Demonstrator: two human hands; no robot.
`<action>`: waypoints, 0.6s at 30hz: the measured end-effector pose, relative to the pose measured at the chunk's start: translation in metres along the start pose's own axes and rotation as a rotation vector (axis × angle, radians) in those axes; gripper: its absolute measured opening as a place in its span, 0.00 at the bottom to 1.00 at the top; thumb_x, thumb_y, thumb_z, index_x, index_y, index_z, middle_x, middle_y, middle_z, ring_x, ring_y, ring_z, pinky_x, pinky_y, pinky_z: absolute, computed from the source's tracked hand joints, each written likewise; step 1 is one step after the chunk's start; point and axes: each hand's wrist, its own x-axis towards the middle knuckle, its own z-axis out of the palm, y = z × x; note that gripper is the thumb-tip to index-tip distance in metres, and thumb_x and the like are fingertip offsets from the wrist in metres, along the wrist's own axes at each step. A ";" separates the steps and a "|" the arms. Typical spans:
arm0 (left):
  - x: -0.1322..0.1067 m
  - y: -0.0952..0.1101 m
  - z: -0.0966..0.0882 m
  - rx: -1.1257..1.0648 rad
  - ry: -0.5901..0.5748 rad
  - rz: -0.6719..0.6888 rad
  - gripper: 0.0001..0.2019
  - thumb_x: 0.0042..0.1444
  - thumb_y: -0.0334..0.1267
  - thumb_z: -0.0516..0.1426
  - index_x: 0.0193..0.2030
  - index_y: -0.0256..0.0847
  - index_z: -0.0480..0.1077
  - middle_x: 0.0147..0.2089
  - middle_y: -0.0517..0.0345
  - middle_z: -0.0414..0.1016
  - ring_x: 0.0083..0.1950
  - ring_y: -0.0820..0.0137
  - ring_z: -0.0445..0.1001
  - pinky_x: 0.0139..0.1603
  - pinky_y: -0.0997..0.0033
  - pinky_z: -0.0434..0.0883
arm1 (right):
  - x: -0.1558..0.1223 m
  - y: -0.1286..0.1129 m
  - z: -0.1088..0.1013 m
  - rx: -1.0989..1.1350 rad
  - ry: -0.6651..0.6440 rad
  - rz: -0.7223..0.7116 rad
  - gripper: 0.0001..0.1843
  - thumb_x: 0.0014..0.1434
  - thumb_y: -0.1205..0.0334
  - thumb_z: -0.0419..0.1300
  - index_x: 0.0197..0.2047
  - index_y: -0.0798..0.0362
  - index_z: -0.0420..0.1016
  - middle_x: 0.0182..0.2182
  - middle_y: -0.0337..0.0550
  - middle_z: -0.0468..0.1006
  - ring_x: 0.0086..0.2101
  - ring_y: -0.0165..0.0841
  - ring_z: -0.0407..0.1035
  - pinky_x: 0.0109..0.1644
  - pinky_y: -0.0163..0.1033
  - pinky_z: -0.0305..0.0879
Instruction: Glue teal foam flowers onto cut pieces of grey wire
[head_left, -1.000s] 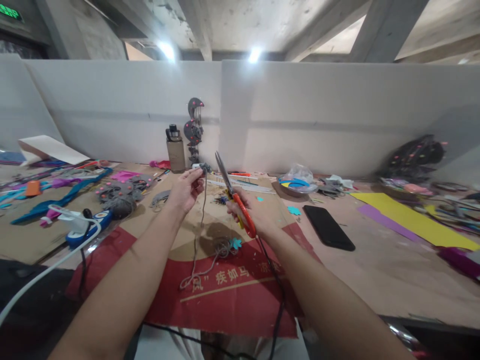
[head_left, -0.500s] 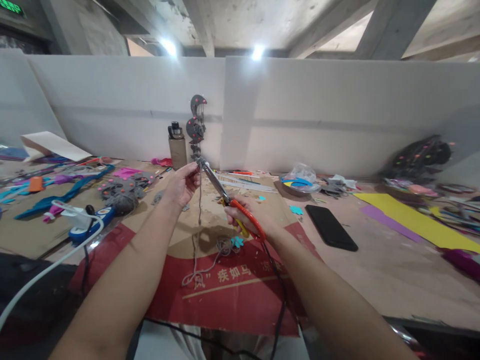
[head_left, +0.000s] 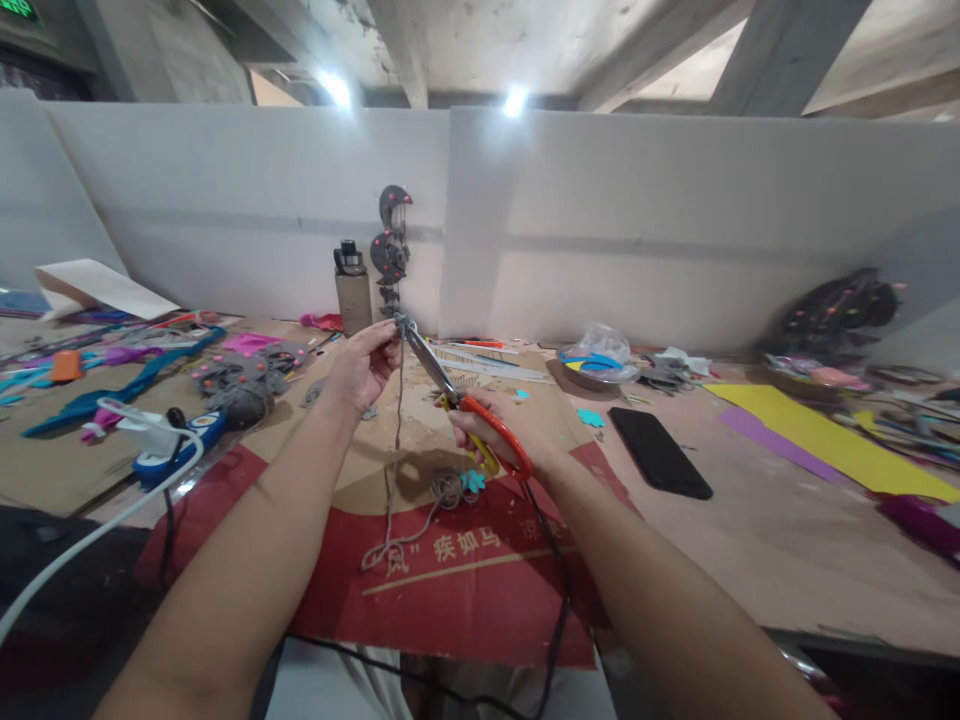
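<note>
My left hand [head_left: 369, 362] pinches a small grey knotted yarn piece [head_left: 403, 323] between thumb and fingers, above the cardboard. From it a grey yarn strand [head_left: 398, 420] hangs down to a loose coil [head_left: 448, 487] on the sheet. My right hand [head_left: 480, 425] is wrapped round the handles of scissors [head_left: 430, 362], one handle red and the other yellow. The scissor tips touch or nearly touch the knotted piece; whether the blades are parted I cannot tell. Behind the left hand, a grey crescent-shaped hanging [head_left: 391, 245] with pink dots is against the white panel.
Red-and-brown cardboard [head_left: 465, 610] lies before me. A black phone [head_left: 660, 452] and yellow paper [head_left: 832, 445] are at right. A bottle [head_left: 352, 290] stands behind. At left are a blue power strip [head_left: 180, 448], a white cable [head_left: 97, 555] and grey yarn pieces [head_left: 247, 385].
The view has shifted slightly. Both hands stay nearly in place, with the scissor tips still at the knotted yarn piece.
</note>
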 end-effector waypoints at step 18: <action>0.000 -0.006 0.002 0.089 -0.047 0.025 0.06 0.45 0.29 0.64 0.32 0.32 0.75 0.20 0.62 0.67 0.19 0.81 0.63 0.21 0.82 0.62 | 0.003 0.010 -0.006 0.104 -0.094 -0.026 0.21 0.56 0.49 0.57 0.48 0.53 0.68 0.20 0.33 0.69 0.15 0.24 0.62 0.17 0.29 0.61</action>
